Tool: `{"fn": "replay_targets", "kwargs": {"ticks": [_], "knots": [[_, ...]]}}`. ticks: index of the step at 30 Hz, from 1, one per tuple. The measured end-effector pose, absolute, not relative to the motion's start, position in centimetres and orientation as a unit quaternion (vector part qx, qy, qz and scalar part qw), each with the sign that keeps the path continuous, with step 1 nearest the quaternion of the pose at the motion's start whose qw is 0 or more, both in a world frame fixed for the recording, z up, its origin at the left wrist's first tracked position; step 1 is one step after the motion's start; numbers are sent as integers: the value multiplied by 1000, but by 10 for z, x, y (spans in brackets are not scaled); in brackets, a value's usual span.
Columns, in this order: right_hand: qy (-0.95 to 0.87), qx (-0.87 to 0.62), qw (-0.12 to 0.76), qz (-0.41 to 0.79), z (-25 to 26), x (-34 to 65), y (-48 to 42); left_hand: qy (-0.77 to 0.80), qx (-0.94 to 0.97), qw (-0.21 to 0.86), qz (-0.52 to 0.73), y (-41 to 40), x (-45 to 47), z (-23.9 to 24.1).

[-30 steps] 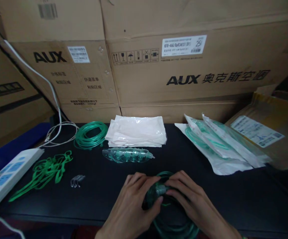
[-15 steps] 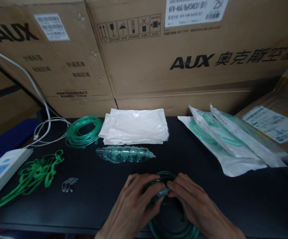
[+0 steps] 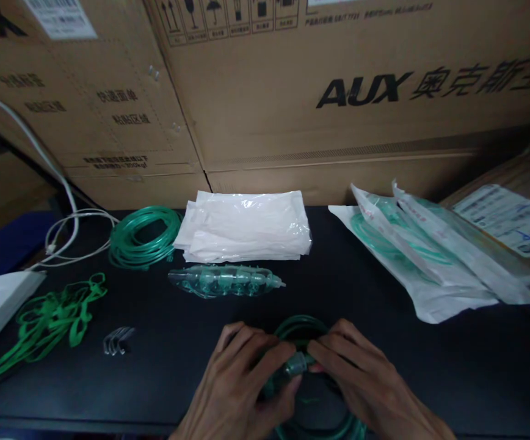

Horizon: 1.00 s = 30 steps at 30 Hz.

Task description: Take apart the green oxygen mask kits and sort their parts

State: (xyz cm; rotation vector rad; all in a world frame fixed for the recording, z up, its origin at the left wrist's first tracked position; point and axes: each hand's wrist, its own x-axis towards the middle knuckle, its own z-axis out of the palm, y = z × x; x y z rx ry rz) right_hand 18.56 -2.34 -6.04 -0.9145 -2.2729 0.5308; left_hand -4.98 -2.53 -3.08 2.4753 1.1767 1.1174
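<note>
Pouches (image 3: 434, 305) on table's right; green tubing (image 3: 430, 253) inside, showing through clear film. White packets (image 3: 251, 223) stacked at back, before AUX carton (image 3: 269, 122); contents can't be made out from here. Nearer: clear connector (image 3: 296, 365) low between person's hands, above black tabletop (image 3: 430, 379). Left hand (image 3: 242, 373) gripping it, right hand (image 3: 361, 370) pinching its right end. Coiled green tube (image 3: 299, 322) around and beneath fingers.
</note>
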Motion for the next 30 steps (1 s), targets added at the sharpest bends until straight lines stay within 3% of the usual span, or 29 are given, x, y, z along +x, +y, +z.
{"fn": "replay_targets", "kwargs": {"ticks": [6,13,21,30], "knots": [[-850,-364,334,181,-47,176,-15,405,843,20,354,-23,-49,-29],[-811,-396,393,174,-50,184,-14,489,756,110,420,-27,-74,-35],[-821,-426,353,138,-46,180,-9,565,698,119,423,-46,-86,-39],[-681,-529,497,93,-27,194,-58,637,669,132,359,-60,-107,-48]]}}
